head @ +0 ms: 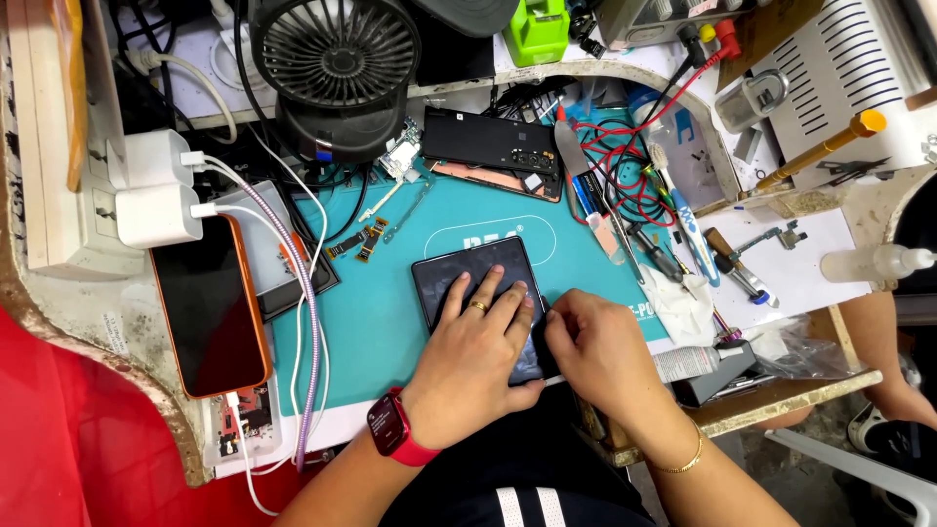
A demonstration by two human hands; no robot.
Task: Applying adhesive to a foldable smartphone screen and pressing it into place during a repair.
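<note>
A black phone (470, 269) lies screen-up on the teal work mat (390, 322) near the bench's front edge. My left hand (480, 344), with a ring and a red wrist watch, lies flat on the phone and presses it down. My right hand (597, 349) is at the phone's right edge with its fingertips pinched against that side. Whether it holds a small tool, I cannot tell. Further back on the mat rests an opened phone body (493, 146) with loose flex parts (361, 239) beside it.
An orange-cased phone (208, 304) charges at the left beside white chargers (156, 195) and cables. A black fan (337, 59) stands at the back. Tweezers, a toothbrush (683, 215), red leads and screwdrivers crowd the right side. A white bottle (874, 263) lies at the far right.
</note>
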